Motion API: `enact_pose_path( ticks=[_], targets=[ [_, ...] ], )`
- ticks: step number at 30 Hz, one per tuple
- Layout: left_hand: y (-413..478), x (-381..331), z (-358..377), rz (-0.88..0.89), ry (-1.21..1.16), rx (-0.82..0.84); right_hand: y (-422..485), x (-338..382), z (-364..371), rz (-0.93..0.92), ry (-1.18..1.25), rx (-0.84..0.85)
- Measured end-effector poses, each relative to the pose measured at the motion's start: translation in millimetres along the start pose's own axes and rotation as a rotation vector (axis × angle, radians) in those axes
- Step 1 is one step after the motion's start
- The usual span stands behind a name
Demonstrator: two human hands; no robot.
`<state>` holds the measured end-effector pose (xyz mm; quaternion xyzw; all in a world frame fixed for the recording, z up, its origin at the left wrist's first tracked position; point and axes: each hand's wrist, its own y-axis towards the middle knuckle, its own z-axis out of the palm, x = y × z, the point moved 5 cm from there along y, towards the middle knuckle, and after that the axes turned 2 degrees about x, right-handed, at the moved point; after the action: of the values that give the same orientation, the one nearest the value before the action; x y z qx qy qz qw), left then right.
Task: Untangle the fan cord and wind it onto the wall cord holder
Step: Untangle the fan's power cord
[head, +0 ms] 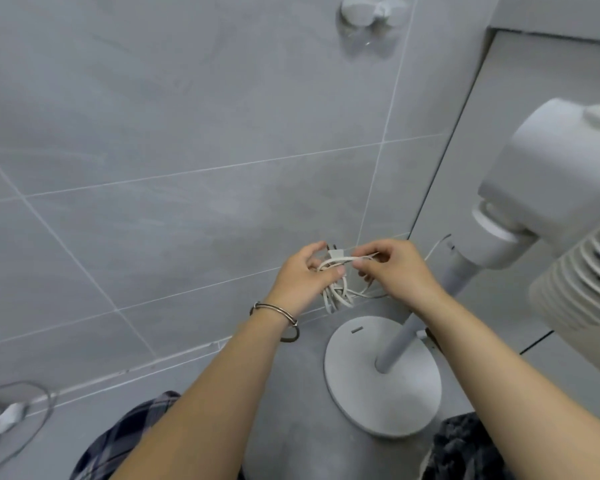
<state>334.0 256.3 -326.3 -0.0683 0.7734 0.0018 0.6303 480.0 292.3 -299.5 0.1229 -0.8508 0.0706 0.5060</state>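
Two bare forearms reach forward from the bottom of the view, above checked trousers (129, 441). On the left wrist sits a metal bracelet (278, 315). Both hands meet in front of the grey tiled wall (153, 133), just above the round white fan base (383, 375). Between them hangs the white fan cord (336, 292), bunched in a tangle of loops. The left hand (300, 277) curls around the bundle, thumb pressed over the strands, while the right hand (394, 268) pinches a flat strand between thumb and fingertips. Its pole (400, 336) rises from the base to the fan head (565, 188) on the right. High on the wall is the white cord holder (368, 10), well apart from the cord.
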Motion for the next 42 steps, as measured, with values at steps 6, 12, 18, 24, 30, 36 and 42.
enact_pose_path(
  ticks=[6, 12, 18, 24, 30, 36, 42],
  targets=[
    [11.2, 7.9, 0.4, 0.0, 0.05, -0.009, 16.5, -1.6, 6.5, -0.011, -0.086, 0.111],
    [16.7, 7.0, -3.8, 0.038, 0.198, 0.024, 26.2, -4.7, 13.0, -0.072, -0.269, 0.173],
    [27.5, -2.4, -8.2, 0.054, 0.301, 0.09, 27.4, -8.3, 2.2, -0.077, -0.365, 0.17],
    [19.8, -8.5, -2.8, 0.065, 0.347, 0.118, 18.0, 0.5, -5.0, -0.064, -0.253, 0.227],
    [16.7, -8.8, 3.2, 0.099, 0.394, 0.129, 16.6, 1.5, -4.3, -0.047, -0.247, 0.216],
    [14.7, -2.6, 6.1, 0.104, 0.381, 0.073, 17.0, -2.7, 0.6, -0.011, -0.281, 0.231],
    [14.1, -0.9, 7.1, 0.072, 0.26, 0.05, 18.8, -8.4, -1.2, 0.026, -0.328, 0.214]
  ],
)
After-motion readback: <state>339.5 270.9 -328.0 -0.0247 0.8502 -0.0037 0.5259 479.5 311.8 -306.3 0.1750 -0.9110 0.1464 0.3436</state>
